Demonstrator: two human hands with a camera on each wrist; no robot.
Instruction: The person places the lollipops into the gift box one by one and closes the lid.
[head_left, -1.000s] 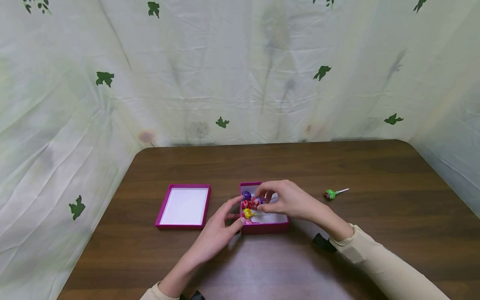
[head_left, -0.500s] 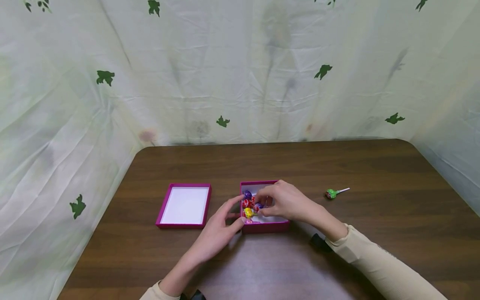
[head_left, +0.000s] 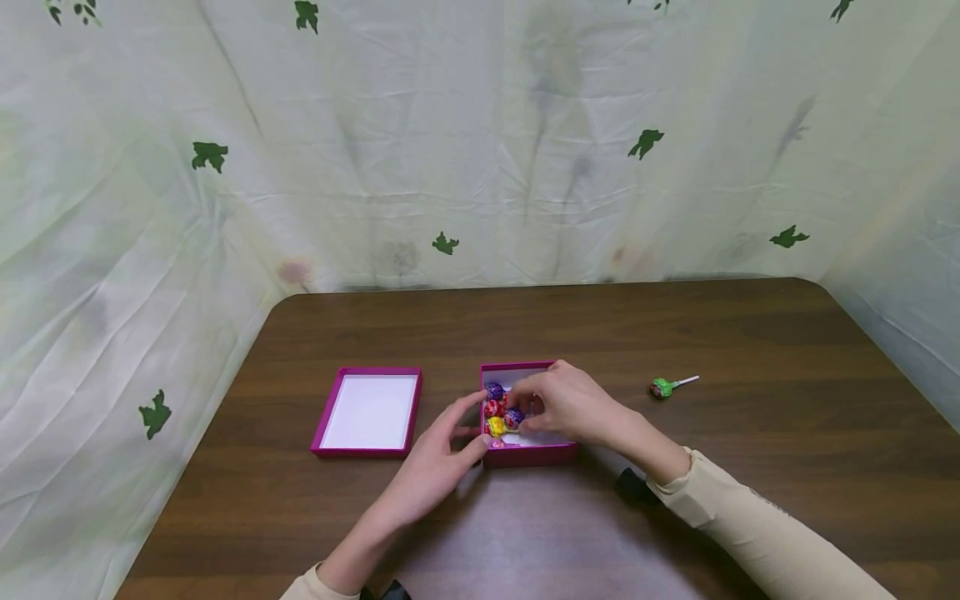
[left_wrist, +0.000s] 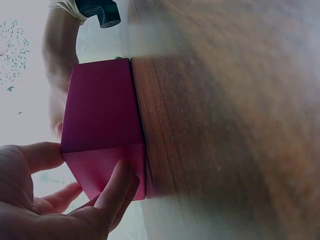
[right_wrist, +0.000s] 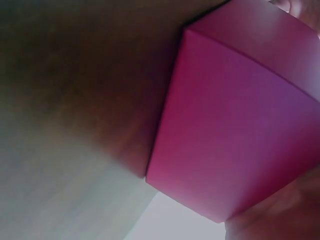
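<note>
A magenta box with a white inside holds several wrapped lollipops, with red, purple and yellow heads lined toward its left wall. My left hand rests against that left wall, its fingers extended; in the left wrist view the thumb is at the top corner and fingertips touch the side. My right hand reaches over the right wall into the box, thumb and fingers pinching a lollipop with a purple-blue head. Its stick is mostly hidden under the hand.
A magenta lid, white inside facing up, lies left of the box. One green-wrapped lollipop lies on the brown wooden table to the right, white stick pointing right. Pale leaf-patterned cloth hangs behind the table.
My right hand has come slightly down and toward me inside the box, bringing the purple-blue lollipop nearer to the yellow one. The left hand stays put against the box.
</note>
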